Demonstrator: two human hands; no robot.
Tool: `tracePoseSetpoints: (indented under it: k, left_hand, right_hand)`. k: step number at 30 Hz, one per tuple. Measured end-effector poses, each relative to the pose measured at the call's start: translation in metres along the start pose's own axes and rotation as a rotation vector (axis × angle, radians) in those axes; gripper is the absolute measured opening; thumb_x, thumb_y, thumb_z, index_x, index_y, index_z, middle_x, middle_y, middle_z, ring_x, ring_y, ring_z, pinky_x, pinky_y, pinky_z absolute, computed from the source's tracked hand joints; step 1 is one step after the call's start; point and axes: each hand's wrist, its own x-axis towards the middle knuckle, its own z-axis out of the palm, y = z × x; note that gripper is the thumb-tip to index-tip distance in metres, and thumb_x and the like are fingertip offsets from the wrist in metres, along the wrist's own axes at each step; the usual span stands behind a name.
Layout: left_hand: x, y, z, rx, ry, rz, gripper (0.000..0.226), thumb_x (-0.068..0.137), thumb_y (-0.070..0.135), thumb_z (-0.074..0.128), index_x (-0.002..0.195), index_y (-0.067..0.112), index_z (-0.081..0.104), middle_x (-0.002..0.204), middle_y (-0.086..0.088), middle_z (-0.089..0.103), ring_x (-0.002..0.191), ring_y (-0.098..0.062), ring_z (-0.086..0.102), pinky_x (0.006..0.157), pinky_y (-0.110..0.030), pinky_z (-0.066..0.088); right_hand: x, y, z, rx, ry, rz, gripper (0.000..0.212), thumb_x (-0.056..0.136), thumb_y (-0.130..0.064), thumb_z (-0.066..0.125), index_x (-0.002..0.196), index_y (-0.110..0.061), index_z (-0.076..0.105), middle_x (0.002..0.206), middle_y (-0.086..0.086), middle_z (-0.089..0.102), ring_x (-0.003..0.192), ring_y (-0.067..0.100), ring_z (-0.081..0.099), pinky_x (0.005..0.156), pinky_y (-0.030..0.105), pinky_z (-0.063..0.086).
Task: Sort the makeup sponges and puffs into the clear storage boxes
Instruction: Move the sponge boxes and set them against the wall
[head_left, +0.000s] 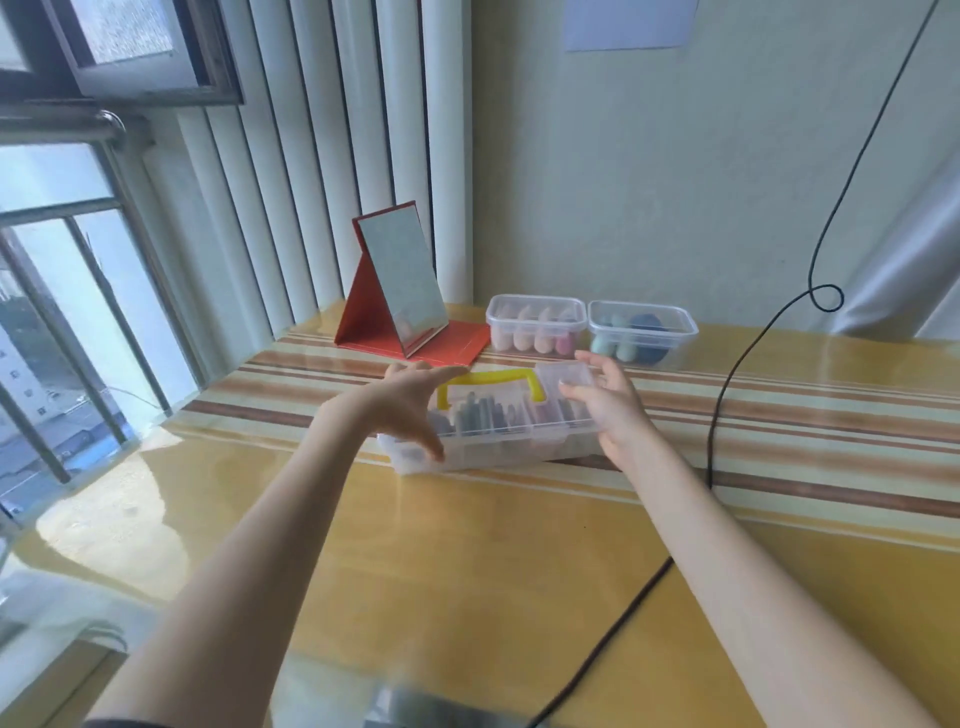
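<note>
Both bare forearms stretch up from the six o'clock edge of the view, and they end at a clear compartment case with a yellow handle (491, 415) lying near the centre on the glossy yellow table (467, 545). At its nine o'clock end the left hand (410, 402) lies flat with fingers straight, thumb down along the case's near corner, seemingly touching the lid. At its three o'clock end the right hand (605, 400) is spread with relaxed fingers against the side wall; neither hand curls round anything, so both are apart and unclenched, bracketing the case. Judging by that two-sided placement, the person is steadying or about to slide or lift the case, a hand at each end to keep it level. Inside it, dark and grey pieces stand in divided slots, too blurred to name. Outward at twelve to one o'clock, well beyond the fingertips, two clear storage boxes sit side by side and touching: the left-hand box (536, 325) holds pale pink and cream sponges standing in a row, and the right-hand box (642, 335) holds mint and dark blue ones. That colour split suggests the sorting is largely done. At eleven o'clock a red folding mirror (402, 288) stands propped against the window blinds. A black cable (719, 415) hangs down at two o'clock and trails across the table toward five o'clock.
</note>
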Motion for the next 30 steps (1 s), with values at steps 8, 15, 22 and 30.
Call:
tracePoseSetpoints:
  k: [8, 15, 22, 30]
  left_hand:
    - [0.083, 0.057, 0.017, -0.118, 0.177, 0.214, 0.109, 0.065, 0.027, 0.085, 0.149, 0.039, 0.017, 0.142, -0.004, 0.033, 0.127, -0.028, 0.023, 0.111, -0.049, 0.025]
    - [0.158, 0.063, 0.017, -0.120, 0.195, 0.254, 0.099, 0.066, 0.023, 0.084, 0.147, 0.033, 0.029, 0.147, -0.004, 0.027, 0.135, -0.023, 0.016, 0.111, -0.039, 0.022]
    - [0.177, 0.059, 0.067, -0.237, 0.575, 0.211, 0.060, 0.082, 0.029, 0.070, 0.138, 0.027, 0.048, 0.153, -0.007, 0.029, 0.144, -0.026, 0.014, 0.114, -0.039, 0.021]
    - [0.177, 0.062, 0.094, -0.285, 0.701, 0.124, 0.051, 0.088, 0.032, 0.064, 0.134, 0.019, 0.048, 0.146, -0.014, 0.033, 0.128, -0.038, 0.039, 0.088, -0.048, 0.049]
  right_hand:
    - [0.059, -0.001, -0.073, -0.006, 0.341, -0.017, 0.046, 0.084, -0.008, 0.072, 0.125, -0.010, 0.053, 0.127, 0.013, 0.059, 0.101, 0.017, 0.057, 0.083, 0.025, 0.041]
    - [0.111, 0.014, -0.085, -0.008, 0.475, -0.019, 0.036, 0.085, -0.012, 0.072, 0.117, -0.011, 0.057, 0.124, 0.009, 0.061, 0.100, 0.014, 0.057, 0.080, 0.023, 0.041]
    - [0.118, 0.039, -0.076, -0.089, 0.565, -0.138, 0.021, 0.093, -0.023, 0.060, 0.113, -0.018, 0.059, 0.120, -0.005, 0.061, 0.111, 0.012, 0.056, 0.091, 0.025, 0.042]
    - [0.117, 0.046, -0.066, -0.136, 0.651, -0.227, 0.033, 0.100, -0.031, 0.046, 0.124, -0.016, 0.063, 0.124, -0.003, 0.064, 0.114, 0.009, 0.056, 0.094, 0.021, 0.042]
